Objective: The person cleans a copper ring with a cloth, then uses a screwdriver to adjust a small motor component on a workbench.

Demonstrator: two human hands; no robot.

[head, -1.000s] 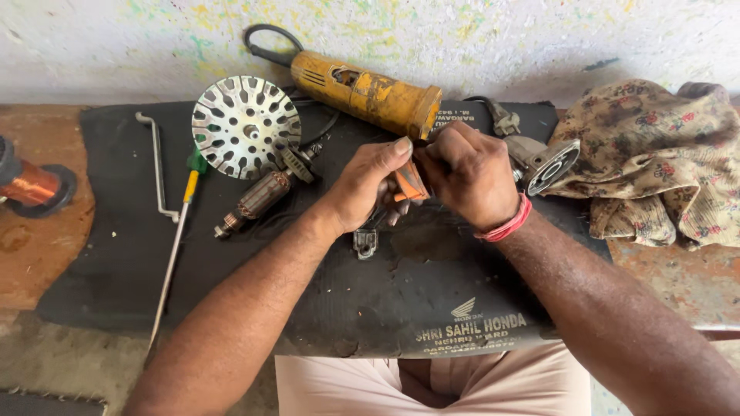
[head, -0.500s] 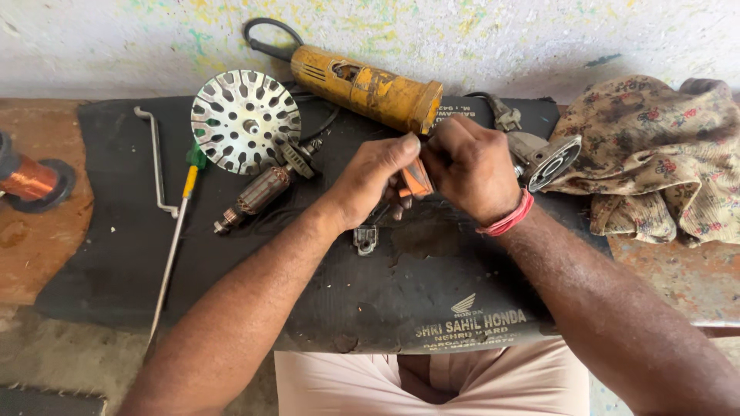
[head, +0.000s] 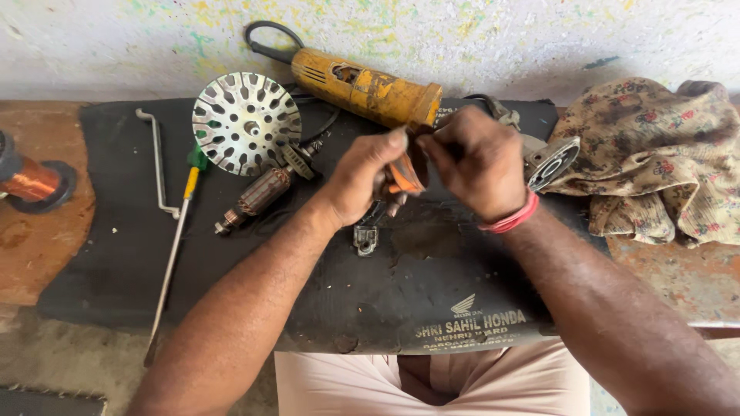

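**Two hands on a small orange part**

The left hand [head: 362,181] and the right hand [head: 474,162] meet above the middle of the black mat [head: 432,285] on the tabletop [head: 46,254]. Between them is a small orange part [head: 402,176]. The left grip is closed on it, with fingers under it and the thumb on top. The right grip is pinched shut at the top of the part, but I cannot tell if it holds the part itself or a thin bit sticking out of it.

Just behind the hands lies a yellow grinder body [head: 370,91]. To the left lie a round metal disc with slots [head: 245,122], a small motor core with copper windings [head: 258,194] and a green and yellow screwdriver [head: 181,231]. A small metal clip [head: 365,239] lies on the mat under the hands. A flowered cloth [head: 655,154] is on the right, and a copper wire spool [head: 31,181] is at the far left.

The part is small and held up in the air. If a finger slips, it could drop onto the mat, or roll off the front edge into the lap. A hard pull by the right hand could bend or snap a thin piece.
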